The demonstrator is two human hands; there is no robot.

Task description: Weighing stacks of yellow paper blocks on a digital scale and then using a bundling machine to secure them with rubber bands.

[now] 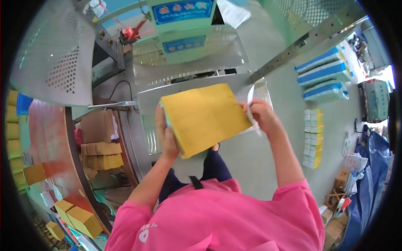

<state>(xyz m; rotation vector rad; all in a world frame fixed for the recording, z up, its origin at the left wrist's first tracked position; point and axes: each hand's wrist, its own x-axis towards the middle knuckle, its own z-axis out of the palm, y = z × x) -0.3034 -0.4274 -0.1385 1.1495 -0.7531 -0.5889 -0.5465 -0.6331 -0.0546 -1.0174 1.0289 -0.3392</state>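
A thick rectangular block of yellow paper (205,117) is held up, tilted, in front of my body. My left hand (164,131) grips its left side, with the palm against the edge and the fingers partly out of sight. At the block's right edge, my right hand (263,115) is closed on a narrow white strip (251,102). The strip curves upward from the fingers, and its lower end hangs beside the block's right corner. Behind and below the block is the metal bed (153,108) of a pale green machine (184,14).
Perforated guards (54,62) flank the machine, with a metal bar (293,52) at right. A reddish wooden table (54,142) with shelves of brown bundles (102,155) stands left. On the right floor lie blue-white packages (324,71), a row of yellow-white bundles (313,138) and a blue tarp (368,184).
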